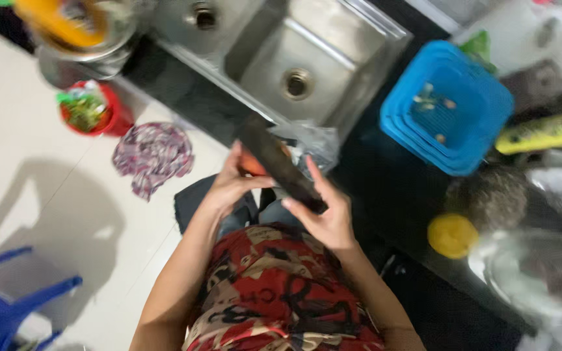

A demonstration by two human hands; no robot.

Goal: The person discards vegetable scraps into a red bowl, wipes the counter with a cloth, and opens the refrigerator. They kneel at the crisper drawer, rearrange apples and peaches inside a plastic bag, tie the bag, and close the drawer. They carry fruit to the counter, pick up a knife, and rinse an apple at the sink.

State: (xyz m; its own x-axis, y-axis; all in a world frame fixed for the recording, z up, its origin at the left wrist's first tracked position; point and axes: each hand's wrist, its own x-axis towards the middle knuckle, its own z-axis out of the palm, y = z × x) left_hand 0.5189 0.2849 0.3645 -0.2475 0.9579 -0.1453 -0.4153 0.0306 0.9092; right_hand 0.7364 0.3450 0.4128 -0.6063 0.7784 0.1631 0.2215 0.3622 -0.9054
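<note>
Left hand (232, 185): cupping an orange thing (252, 166), fingers wrapping it.
Right hand (326, 214): clasping the long dark object (280, 164), which is slanting up-left beyond its fingers.
Sink (333, 39): lying just beyond both hands.

Clear crinkled plastic bag (310, 144) lay at sink's front edge, just beyond held dark object. Long yellow packet (544, 132) with dark markings lay on table at right, just beside blue basket. No signs or screens seen.
</note>
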